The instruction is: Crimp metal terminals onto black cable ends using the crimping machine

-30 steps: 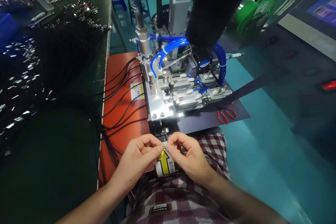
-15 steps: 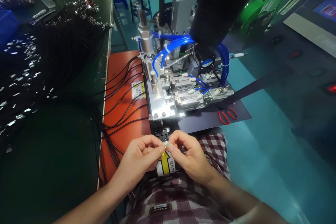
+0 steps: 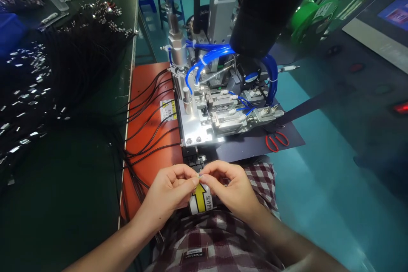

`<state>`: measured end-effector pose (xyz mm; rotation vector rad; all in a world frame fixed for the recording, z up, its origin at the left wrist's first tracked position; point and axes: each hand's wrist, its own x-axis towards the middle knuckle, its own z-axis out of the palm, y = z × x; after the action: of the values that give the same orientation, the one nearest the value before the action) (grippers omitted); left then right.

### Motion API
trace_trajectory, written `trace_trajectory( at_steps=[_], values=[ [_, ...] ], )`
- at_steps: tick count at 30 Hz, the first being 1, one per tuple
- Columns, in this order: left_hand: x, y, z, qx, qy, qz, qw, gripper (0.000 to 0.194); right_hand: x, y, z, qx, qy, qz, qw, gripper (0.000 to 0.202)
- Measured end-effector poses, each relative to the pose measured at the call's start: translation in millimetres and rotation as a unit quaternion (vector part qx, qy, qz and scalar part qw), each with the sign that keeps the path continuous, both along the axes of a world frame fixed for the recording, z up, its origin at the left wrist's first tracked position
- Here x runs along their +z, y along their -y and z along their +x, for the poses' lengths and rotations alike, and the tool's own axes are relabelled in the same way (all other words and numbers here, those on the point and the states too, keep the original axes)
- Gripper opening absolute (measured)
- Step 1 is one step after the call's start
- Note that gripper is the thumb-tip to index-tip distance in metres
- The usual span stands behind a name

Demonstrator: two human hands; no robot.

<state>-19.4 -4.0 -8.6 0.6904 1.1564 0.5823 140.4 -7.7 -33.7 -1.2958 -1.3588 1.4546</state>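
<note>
My left hand (image 3: 174,189) is closed in a pinch, thumb against forefinger, on the thin wires (image 3: 199,176) of a cable. Only a small light-coloured bit of them shows between the fingertips. My right hand (image 3: 231,187) pinches the same wires from the other side, its fingertips touching or nearly touching the left ones. Just below the fingers is a white label with a yellow arrow (image 3: 200,199). Beyond them sits a black fixture block (image 3: 194,159) at the near end of a metal machine (image 3: 223,114).
Black cables (image 3: 153,148) run from the machine across an orange-red board (image 3: 149,106) to a large cable bundle (image 3: 86,51) on the dark table at left. Red-handled scissors or pliers (image 3: 276,141) lie right of the machine. Blue air hoses (image 3: 216,53) arch above it. A screen (image 3: 395,15) stands far right.
My right fingertips have shifted slightly left, closer to the left ones. The red and yellow wire colours that showed between the fingers are now mostly covered. My left hand has hardly moved.
</note>
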Motion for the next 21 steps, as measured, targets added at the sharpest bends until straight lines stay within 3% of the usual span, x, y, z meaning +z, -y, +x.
trace_trajectory(
  at_steps=[11, 14, 16, 18, 21],
  values=[
    [1.0, 1, 3, -0.012, -0.03, 0.02, 0.999, 0.023, 2.1, 0, 2, 0.008, 0.03, 0.053, 0.998, 0.012],
    [2.2, 2, 5, -0.029, -0.086, 0.077, 0.993, 0.019, 0.0, 2, 2, 0.001, 0.03, 0.059, 0.998, 0.013],
    [3.2, 3, 6, -0.057, -0.169, 0.177, 0.968, 0.014, -1.7, 2, 3, -0.004, 0.031, 0.06, 0.998, 0.014],
    [3.9, 3, 6, -0.083, -0.256, 0.284, 0.92, 0.011, -3.6, -1, 5, -0.017, 0.032, 0.063, 0.997, 0.014],
    [1.8, 0, 5, -0.107, -0.325, 0.374, 0.862, 0.011, -8.8, -9, 9, -0.036, 0.029, 0.06, 0.997, 0.014]
  ],
)
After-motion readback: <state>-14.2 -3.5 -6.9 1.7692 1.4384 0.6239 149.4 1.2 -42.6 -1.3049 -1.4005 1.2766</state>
